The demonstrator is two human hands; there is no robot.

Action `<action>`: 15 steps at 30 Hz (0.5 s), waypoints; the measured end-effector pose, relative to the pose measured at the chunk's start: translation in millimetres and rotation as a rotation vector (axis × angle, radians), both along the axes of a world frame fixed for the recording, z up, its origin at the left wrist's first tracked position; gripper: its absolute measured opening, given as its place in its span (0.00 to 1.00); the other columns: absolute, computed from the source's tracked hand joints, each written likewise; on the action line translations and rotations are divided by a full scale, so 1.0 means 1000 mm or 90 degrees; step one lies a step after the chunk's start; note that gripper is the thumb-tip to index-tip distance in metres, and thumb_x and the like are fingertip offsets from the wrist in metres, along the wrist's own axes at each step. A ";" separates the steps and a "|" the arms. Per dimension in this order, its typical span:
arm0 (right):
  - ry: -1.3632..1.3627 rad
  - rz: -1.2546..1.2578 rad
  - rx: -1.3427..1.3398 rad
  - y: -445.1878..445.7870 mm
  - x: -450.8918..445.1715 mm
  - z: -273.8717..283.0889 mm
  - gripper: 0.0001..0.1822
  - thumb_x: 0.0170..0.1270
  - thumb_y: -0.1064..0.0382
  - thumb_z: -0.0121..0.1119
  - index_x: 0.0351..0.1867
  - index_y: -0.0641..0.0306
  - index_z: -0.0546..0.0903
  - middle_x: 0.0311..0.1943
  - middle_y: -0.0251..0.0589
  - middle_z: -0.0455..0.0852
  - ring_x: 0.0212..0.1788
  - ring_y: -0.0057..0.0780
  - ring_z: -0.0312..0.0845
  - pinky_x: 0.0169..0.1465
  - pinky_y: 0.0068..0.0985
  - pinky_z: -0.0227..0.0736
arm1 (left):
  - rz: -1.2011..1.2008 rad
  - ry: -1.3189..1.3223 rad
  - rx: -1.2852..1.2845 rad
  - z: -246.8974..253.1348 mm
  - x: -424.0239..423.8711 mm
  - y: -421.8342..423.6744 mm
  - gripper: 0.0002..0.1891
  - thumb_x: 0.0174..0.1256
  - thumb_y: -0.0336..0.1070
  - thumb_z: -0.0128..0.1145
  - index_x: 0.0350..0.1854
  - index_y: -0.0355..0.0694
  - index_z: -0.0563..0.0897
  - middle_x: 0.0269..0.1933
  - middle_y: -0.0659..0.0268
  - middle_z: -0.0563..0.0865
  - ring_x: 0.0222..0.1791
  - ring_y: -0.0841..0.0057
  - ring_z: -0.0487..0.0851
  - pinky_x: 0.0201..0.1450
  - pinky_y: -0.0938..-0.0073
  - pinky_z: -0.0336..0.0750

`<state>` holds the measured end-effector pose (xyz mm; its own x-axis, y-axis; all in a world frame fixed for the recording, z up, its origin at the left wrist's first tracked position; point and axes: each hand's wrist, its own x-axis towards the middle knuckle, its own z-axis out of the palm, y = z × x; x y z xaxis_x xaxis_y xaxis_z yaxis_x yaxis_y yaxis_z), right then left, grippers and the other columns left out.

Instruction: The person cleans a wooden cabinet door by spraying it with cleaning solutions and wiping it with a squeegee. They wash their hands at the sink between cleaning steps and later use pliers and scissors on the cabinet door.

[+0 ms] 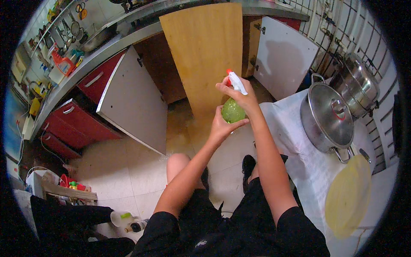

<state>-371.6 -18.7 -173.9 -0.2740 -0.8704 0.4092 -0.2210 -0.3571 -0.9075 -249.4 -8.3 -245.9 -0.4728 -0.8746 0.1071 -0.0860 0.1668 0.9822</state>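
Observation:
A green spray bottle with a white and red trigger head (237, 83) is held in front of me. My left hand (221, 127) cups the green body (233, 110) of the bottle from below. Around the spray head and neck is my right hand (242, 93), with its thumb and a finger stretched towards the red nozzle end. Behind the bottle, a light wooden board (207, 54) stands upright against the open cabinet below the counter. The wet-looking floor tiles (179, 128) show at the board's foot.
White cabinet doors hang open at the left (138, 99) and right (284, 57). A lidded steel pot (327, 117) stands on the cloth-covered table (295, 141) at the right, near a yellow translucent lid or cover (348, 197). A person's dark-clothed legs (74, 213) are at the lower left.

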 end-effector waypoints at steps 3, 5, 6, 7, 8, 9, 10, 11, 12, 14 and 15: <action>-0.033 0.039 0.093 -0.001 0.001 -0.003 0.18 0.55 0.52 0.74 0.25 0.58 0.76 0.22 0.25 0.76 0.27 0.13 0.71 0.32 0.19 0.67 | 0.011 0.017 0.024 0.001 0.002 0.004 0.44 0.40 0.51 0.80 0.56 0.33 0.70 0.51 0.56 0.81 0.52 0.68 0.80 0.57 0.68 0.74; 0.004 0.022 0.044 -0.002 0.004 -0.002 0.18 0.55 0.52 0.74 0.24 0.57 0.75 0.22 0.25 0.76 0.26 0.13 0.71 0.31 0.19 0.67 | 0.036 0.003 0.002 0.004 0.002 0.008 0.44 0.40 0.50 0.80 0.56 0.33 0.69 0.52 0.56 0.81 0.52 0.69 0.80 0.57 0.69 0.74; 0.023 0.016 0.020 -0.002 0.006 -0.003 0.19 0.55 0.52 0.74 0.23 0.57 0.74 0.21 0.25 0.75 0.25 0.13 0.71 0.30 0.18 0.67 | 0.022 0.004 0.023 0.004 0.003 0.008 0.44 0.40 0.51 0.80 0.56 0.33 0.68 0.51 0.56 0.81 0.50 0.71 0.80 0.53 0.71 0.75; 0.003 0.022 0.060 -0.004 0.005 -0.006 0.19 0.54 0.52 0.74 0.23 0.57 0.75 0.22 0.25 0.75 0.26 0.13 0.71 0.31 0.19 0.67 | 0.009 0.006 0.044 0.004 0.004 0.007 0.45 0.39 0.51 0.80 0.55 0.33 0.67 0.50 0.56 0.81 0.47 0.72 0.81 0.49 0.72 0.77; -0.016 0.028 0.100 -0.006 0.003 -0.010 0.19 0.54 0.52 0.74 0.24 0.57 0.75 0.22 0.25 0.76 0.27 0.13 0.71 0.31 0.19 0.67 | -0.005 0.008 0.065 0.004 0.005 0.007 0.45 0.39 0.51 0.80 0.54 0.33 0.66 0.49 0.56 0.81 0.45 0.74 0.82 0.45 0.74 0.79; -0.034 0.032 0.140 -0.006 0.002 -0.011 0.19 0.53 0.51 0.74 0.24 0.58 0.75 0.22 0.25 0.76 0.28 0.13 0.72 0.32 0.19 0.68 | -0.001 0.005 0.085 0.006 0.004 0.009 0.45 0.39 0.51 0.80 0.55 0.33 0.67 0.50 0.56 0.80 0.47 0.73 0.81 0.49 0.73 0.77; -0.002 0.022 0.130 -0.008 0.002 -0.012 0.19 0.53 0.51 0.75 0.24 0.57 0.75 0.22 0.25 0.76 0.27 0.14 0.72 0.32 0.19 0.68 | 0.001 0.001 0.104 0.007 0.003 0.013 0.44 0.40 0.50 0.80 0.56 0.32 0.68 0.52 0.57 0.80 0.50 0.71 0.80 0.53 0.71 0.75; 0.029 0.012 0.120 -0.009 0.003 -0.014 0.19 0.53 0.51 0.75 0.24 0.57 0.75 0.22 0.25 0.75 0.27 0.14 0.72 0.31 0.19 0.68 | 0.004 -0.002 0.124 0.008 0.002 0.015 0.44 0.41 0.50 0.80 0.57 0.32 0.69 0.53 0.57 0.80 0.53 0.70 0.79 0.58 0.70 0.73; 0.061 0.001 0.112 -0.009 0.003 -0.016 0.19 0.53 0.51 0.75 0.24 0.57 0.75 0.22 0.25 0.75 0.26 0.15 0.72 0.31 0.19 0.68 | -0.001 0.003 0.133 0.006 0.002 0.015 0.44 0.41 0.49 0.80 0.57 0.32 0.69 0.53 0.57 0.80 0.53 0.70 0.79 0.58 0.70 0.73; -0.022 0.042 0.127 -0.013 -0.002 -0.028 0.18 0.54 0.53 0.74 0.25 0.57 0.75 0.22 0.25 0.75 0.26 0.15 0.70 0.31 0.18 0.64 | -0.013 0.014 0.151 -0.001 0.002 0.013 0.43 0.41 0.49 0.79 0.57 0.32 0.69 0.53 0.57 0.80 0.53 0.69 0.79 0.58 0.70 0.73; -0.067 0.061 0.140 -0.012 -0.002 -0.031 0.17 0.55 0.54 0.73 0.25 0.57 0.74 0.22 0.25 0.75 0.26 0.15 0.70 0.31 0.18 0.63 | -0.009 0.014 0.164 -0.001 0.003 0.015 0.43 0.41 0.48 0.79 0.57 0.32 0.69 0.53 0.57 0.80 0.53 0.70 0.79 0.57 0.71 0.73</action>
